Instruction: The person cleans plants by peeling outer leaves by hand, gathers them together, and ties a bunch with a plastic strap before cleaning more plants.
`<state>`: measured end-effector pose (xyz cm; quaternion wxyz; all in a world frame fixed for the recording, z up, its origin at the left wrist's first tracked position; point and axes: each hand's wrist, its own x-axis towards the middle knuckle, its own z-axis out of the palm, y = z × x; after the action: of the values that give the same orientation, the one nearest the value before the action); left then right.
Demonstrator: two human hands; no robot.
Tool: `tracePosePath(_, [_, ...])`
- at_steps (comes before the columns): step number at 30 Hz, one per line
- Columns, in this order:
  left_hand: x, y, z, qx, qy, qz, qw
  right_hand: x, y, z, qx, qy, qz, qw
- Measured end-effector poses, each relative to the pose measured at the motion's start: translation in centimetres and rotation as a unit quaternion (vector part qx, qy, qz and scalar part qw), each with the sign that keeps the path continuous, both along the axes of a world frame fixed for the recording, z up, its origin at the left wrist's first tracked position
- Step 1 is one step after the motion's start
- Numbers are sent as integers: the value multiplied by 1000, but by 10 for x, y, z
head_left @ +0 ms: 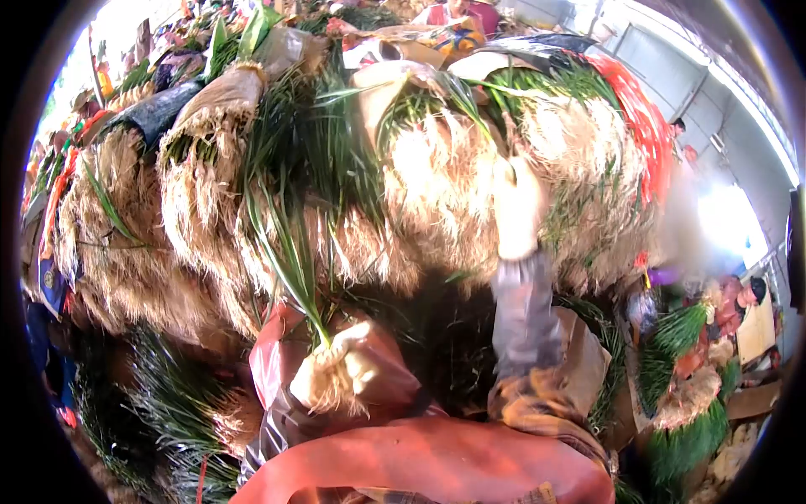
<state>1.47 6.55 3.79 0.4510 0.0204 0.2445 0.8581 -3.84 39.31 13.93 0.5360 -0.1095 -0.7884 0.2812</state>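
Head view, round-edged, black at the corners. Across the middle, a broad row of bundles [441, 176] of long green-leaved plants, packed side by side with pale, shaggy roots facing forward. Around some of them, brown wrapping [220, 91]; at the right end, red plastic [642, 118] hanging down beside the roots. Beneath the row, deep shadow, with lower bundles [239, 420] at left, dark leaves fanned out. Farther off at right, leafy bunches [688, 407] piled near a person [736, 302] in reddish clothing. Behind the row, a crowded jumble of greenery and coloured sheeting, too small to sort out. Upper right, a pale grey wall [672, 67] with bright strips of light above and a strong patch of glare lower down.

Close in, a red apron [420, 462]. Just above it, left hand [357, 361], grip closed around the base of a small bunch [306, 307], leaves rising in front of the row, roots hanging below the fingers. Right hand [520, 210], behind a greyish sleeve [525, 315], stretched forward to the row, between two large bundles. Washed out by light there: cannot tell how far open the right grip, nor whether holding anything.
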Motion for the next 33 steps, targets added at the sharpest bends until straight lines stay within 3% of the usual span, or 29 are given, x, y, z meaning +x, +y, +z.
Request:
tracePosePath(2, [-5, 26, 12, 48, 77, 22, 996, 45, -75, -15, -121, -47, 125, 984])
tracePosePath(5, [-18, 40, 30, 45, 27, -41, 998, 81, -130, -66, 120, -156, 262, 945])
tracePosePath(6, [-21, 45, 26, -109, 102, -14, 989, 91, -132, -71, 105, -142, 278, 944])
tracePosePath(7, [-16, 49, 24, -69, 34, 41, 996, 90, -125, -71, 9, -134, 293, 947])
tracePosePath(8, [-12, 40, 27, -147, -61, 25, 987, 90, -116, -67, -86, -127, 307, 939])
tracePosePath(9, [-13, 28, 7, -126, -1, 29, 992, 86, -106, -55, -190, -128, 285, 931])
tracePosePath(10, [-12, 21, 4, -105, 59, 33, 992, 82, -91, -47, -152, -132, 251, 947])
tracePosePath(12, [1, 6, 5, -136, 74, 15, 988, 69, -74, -41, -105, -176, 265, 942])
tracePosePath(13, [7, -1, 8, -123, 97, 9, 988, 65, -77, -37, -192, -227, 362, 883])
tracePosePath(16, [32, -17, 14, -89, 143, -14, 986, 44, -117, -57, -256, -383, 534, 709])
tracePosePath(18, [45, -30, 21, -204, 190, -114, 954, 39, -154, -70, -413, -365, 639, 536])
tracePosePath(20, [58, -49, 5, -169, 181, -143, 958, 41, -189, -77, -542, -303, 697, 358])
tracePosePath(22, [60, -68, 1, -170, 189, -157, 954, 40, -213, -75, -575, -275, 716, 285])
tracePosePath(24, [66, -85, 3, -230, 279, -126, 924, 27, -228, -76, -570, -263, 714, 310])
tracePosePath(25, [73, -90, 9, -159, 222, -35, 961, 22, -244, -67, -553, -294, 697, 349])
tracePosePath(26, [82, -91, 26, -202, 176, 68, 961, 16, -257, -51, -531, -321, 681, 390])
tracePosePath(28, [90, -115, 10, -342, 249, 120, 898, 11, -292, -45, -509, -356, 652, 435])
tracePosePath(30, [99, -119, 11, -304, 191, 212, 909, 5, -320, -38, -494, -378, 676, 396])
tracePosePath(32, [102, -130, 9, -297, 223, 277, 886, 0, -347, -29, -478, -410, 671, 391])
tracePosePath(33, [102, -140, 8, -289, 197, 303, 886, -7, -359, -39, -456, -368, 701, 406])
